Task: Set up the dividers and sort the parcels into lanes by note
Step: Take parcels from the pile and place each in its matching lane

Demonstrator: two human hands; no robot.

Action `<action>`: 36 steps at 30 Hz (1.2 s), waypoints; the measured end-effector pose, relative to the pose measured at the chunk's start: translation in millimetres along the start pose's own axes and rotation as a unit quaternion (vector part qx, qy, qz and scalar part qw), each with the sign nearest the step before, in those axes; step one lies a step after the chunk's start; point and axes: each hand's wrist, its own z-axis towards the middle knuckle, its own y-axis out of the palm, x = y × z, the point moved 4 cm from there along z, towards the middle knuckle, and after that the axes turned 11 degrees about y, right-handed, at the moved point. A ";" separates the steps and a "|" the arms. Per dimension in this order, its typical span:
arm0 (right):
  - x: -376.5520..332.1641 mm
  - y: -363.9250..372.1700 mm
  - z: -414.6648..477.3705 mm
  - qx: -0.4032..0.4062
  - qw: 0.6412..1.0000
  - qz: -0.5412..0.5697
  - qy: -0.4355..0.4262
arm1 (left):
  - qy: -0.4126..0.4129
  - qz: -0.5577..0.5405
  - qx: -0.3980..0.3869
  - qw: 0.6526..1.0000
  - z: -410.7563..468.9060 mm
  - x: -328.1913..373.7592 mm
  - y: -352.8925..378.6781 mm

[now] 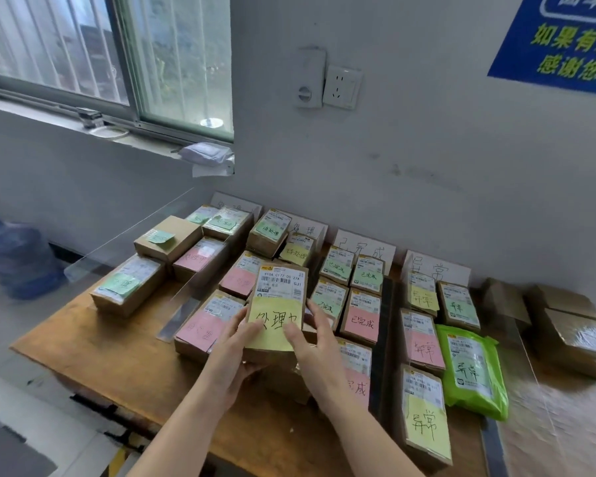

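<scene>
Parcel (277,306) with a yellow note sits raised between our hands, left hand (233,342) and right hand (315,339) grasping its sides above the desk (117,359). We judge sorting nearly done: most boxes already lie in lanes behind clear dividers (183,304), under wall cards (365,251). This one remains, plus plain boxes (572,332) at right.

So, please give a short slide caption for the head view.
Both hands hold a yellow-noted parcel above sorted lanes.
</scene>
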 end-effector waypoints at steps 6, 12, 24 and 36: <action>-27.3 43.2 -2.5 -0.048 0.999 0.012 -0.019 | 0.046 0.037 0.038 0.998 6.0 33.5 -42.8; -56.0 108.0 7.2 -0.060 0.998 0.032 -0.018 | 0.093 0.076 0.052 0.991 20.7 70.4 -100.8; -81.6 279.2 43.2 -0.040 0.991 0.088 0.096 | 0.105 0.238 -0.008 0.966 108.9 125.0 -254.3; -57.8 329.8 74.5 0.099 0.970 0.096 0.201 | 0.105 0.503 -0.122 0.849 166.3 99.2 -292.6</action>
